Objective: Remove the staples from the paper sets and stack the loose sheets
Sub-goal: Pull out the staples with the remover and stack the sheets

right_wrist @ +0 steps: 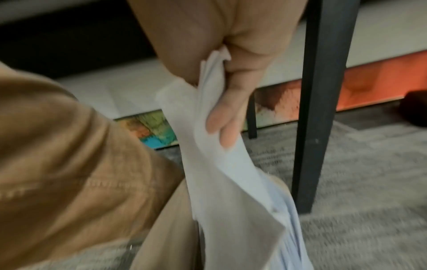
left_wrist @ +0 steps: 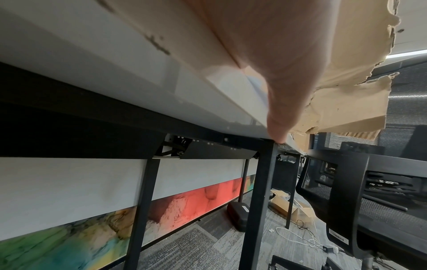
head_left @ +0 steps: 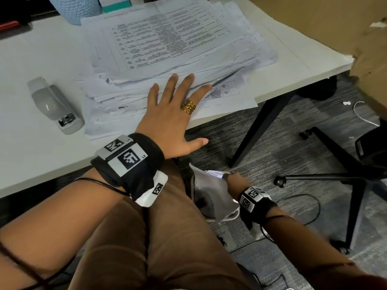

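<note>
Brown-trousered legs (head_left: 167, 237) fill the foreground of the head view, with both forearms reaching away from them. Left hand (head_left: 173, 120): fingers straight and spread, palm down, resting flat on the near edge of the paper stack (head_left: 167, 49); a gold ring (head_left: 189, 107) sits on one finger and the thumb juts out past the worktop (head_left: 31, 153) edge. From the left wrist view only a blurred finger (left_wrist: 289, 73) along the worktop edge can be made out. Paper stack: a thick, uneven pile of printed sheets lying under and beyond the left fingers, its top sheet bearing a table of text. Stapler (head_left: 55, 104): grey, lying on the worktop to the left of the left hand, just beside the stack and apart from the hand. Right hand (right_wrist: 231, 87): lowered below worktop level beside the right thigh, fingers curled around a bundle of white sheets (right_wrist: 231, 182) that hangs down from the grip; in the head view this right hand (head_left: 233, 178) is blurred, and the bundle appears to hang over a white bag on the carpet (head_left: 293, 143), though this is uncertain. Black worktop leg (right_wrist: 323, 91) stands just beyond the right hand. Torn cardboard (head_left: 356, 28) rises at the far right.
</note>
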